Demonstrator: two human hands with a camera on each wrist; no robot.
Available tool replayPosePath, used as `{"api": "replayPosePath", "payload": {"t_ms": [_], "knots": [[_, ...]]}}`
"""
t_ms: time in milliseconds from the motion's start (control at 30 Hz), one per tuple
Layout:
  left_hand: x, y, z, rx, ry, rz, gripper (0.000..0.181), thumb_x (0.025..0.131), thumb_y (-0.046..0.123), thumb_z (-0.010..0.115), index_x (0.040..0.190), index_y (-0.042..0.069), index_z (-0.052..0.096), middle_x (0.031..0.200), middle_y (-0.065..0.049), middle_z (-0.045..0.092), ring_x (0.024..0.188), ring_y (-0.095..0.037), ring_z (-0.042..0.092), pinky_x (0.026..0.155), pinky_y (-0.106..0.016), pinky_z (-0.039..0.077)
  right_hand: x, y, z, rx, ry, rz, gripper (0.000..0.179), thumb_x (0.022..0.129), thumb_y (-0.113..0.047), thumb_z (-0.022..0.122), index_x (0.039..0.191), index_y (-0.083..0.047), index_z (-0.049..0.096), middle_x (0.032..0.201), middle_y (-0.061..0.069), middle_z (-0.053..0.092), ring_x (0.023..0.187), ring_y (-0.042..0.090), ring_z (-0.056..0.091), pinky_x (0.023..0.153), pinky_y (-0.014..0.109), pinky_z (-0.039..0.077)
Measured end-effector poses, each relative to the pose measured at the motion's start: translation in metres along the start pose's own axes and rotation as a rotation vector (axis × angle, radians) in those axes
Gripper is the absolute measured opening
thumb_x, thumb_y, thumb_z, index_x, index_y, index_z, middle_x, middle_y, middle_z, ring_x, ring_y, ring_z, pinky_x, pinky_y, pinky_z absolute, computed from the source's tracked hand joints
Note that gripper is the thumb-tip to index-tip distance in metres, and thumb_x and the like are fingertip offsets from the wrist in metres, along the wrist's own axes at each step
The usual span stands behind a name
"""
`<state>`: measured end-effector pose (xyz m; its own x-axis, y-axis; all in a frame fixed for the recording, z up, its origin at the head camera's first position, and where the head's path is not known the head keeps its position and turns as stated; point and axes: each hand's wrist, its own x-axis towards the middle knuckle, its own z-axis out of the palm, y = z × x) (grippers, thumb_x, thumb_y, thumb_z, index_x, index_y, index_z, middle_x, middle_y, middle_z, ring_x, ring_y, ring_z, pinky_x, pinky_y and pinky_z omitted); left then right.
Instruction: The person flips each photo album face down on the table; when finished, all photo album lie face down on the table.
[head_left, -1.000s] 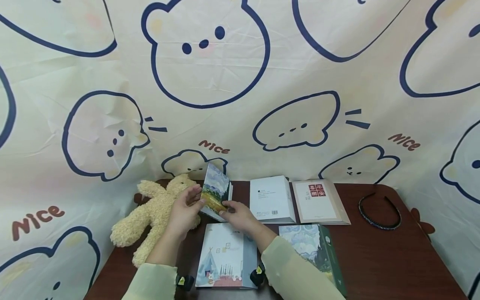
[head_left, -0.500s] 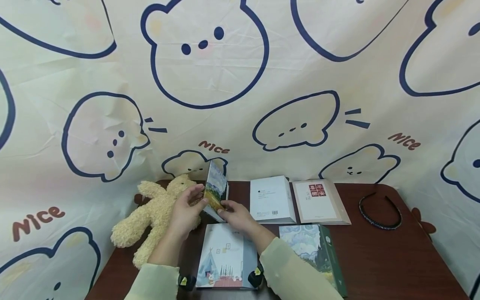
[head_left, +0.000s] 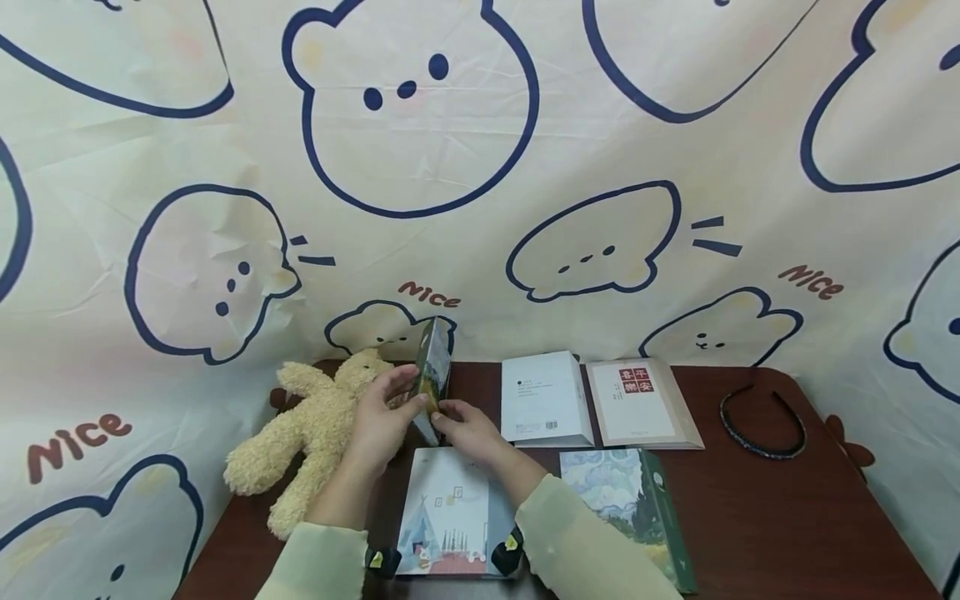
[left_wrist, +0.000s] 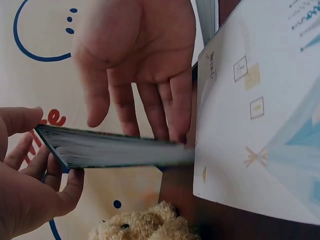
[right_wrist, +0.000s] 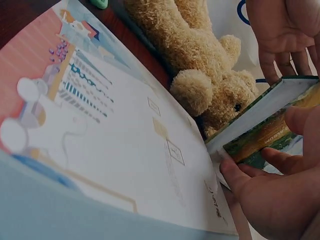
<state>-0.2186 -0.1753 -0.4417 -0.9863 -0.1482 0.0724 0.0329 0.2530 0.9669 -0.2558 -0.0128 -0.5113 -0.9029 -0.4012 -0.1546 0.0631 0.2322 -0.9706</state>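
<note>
An upright album [head_left: 435, 367] with a painted landscape cover stands behind the white illustrated book [head_left: 453, 492], seen nearly edge-on in the head view. My left hand [head_left: 384, 417] grips its left side. In the left wrist view, that hand's thumb and fingers sit on either side of the album's edge [left_wrist: 110, 150]. My right hand [head_left: 474, 435] pinches the lower right of the album. Thumb and fingertips lie on the green and gold cover [right_wrist: 270, 137] in the right wrist view. Part of the album is hidden behind the fingers.
A cream teddy bear [head_left: 322, 442] lies left of the hands. Two white books, one with barcode [head_left: 543, 400] and one with red squares [head_left: 637, 404], lie at the back. A green landscape-covered box or book [head_left: 622, 517] and a black headband [head_left: 761, 450] are to the right.
The album has turned from showing its front cover to nearly edge-on. My left hand has shifted slightly right with it, and my right hand slightly left.
</note>
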Motion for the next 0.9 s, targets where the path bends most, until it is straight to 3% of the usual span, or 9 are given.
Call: {"api": "replayPosePath", "payload": {"t_ms": [233,400,567,900], "knots": [[-0.001,-0.003,0.008,-0.01,-0.012,-0.017,0.057,0.09,0.004,0.08,0.142,0.012,0.059,0.139,-0.013,0.055,0.13,-0.034,0.056,0.104,-0.051,0.05,-0.003,-0.011,0.0,0.228,-0.044,-0.02,0.059,0.108,-0.038,0.053,0.149,0.004,0.049,0.142,0.017,0.06,0.133,0.032,0.058,0.108,0.043,0.05],[-0.001,-0.008,0.012,-0.012,-0.021,-0.032,0.056,0.09,0.006,0.08,0.142,0.013,0.059,0.142,-0.014,0.055,0.136,-0.037,0.052,0.108,-0.051,0.048,-0.005,-0.018,-0.005,0.347,-0.057,-0.031,0.059,0.112,-0.035,0.046,0.152,0.007,0.042,0.141,0.018,0.06,0.134,0.032,0.056,0.112,0.046,0.045],[-0.004,-0.012,0.02,-0.021,-0.049,-0.04,0.058,0.092,0.006,0.079,0.145,0.009,0.056,0.144,-0.016,0.055,0.138,-0.036,0.052,0.109,-0.049,0.048,-0.006,-0.018,-0.011,0.39,-0.034,-0.023,0.062,0.112,-0.037,0.047,0.156,0.005,0.037,0.145,0.019,0.057,0.133,0.03,0.057,0.111,0.046,0.046],[-0.003,-0.023,0.031,-0.049,-0.061,-0.032,0.055,0.094,0.005,0.076,0.144,0.006,0.056,0.142,-0.018,0.056,0.134,-0.033,0.054,0.112,-0.043,0.045,-0.009,-0.013,-0.023,0.376,0.006,-0.019,0.06,0.111,-0.034,0.049,0.156,0.004,0.037,0.146,0.02,0.056,0.129,0.029,0.061,0.106,0.043,0.051]]}}
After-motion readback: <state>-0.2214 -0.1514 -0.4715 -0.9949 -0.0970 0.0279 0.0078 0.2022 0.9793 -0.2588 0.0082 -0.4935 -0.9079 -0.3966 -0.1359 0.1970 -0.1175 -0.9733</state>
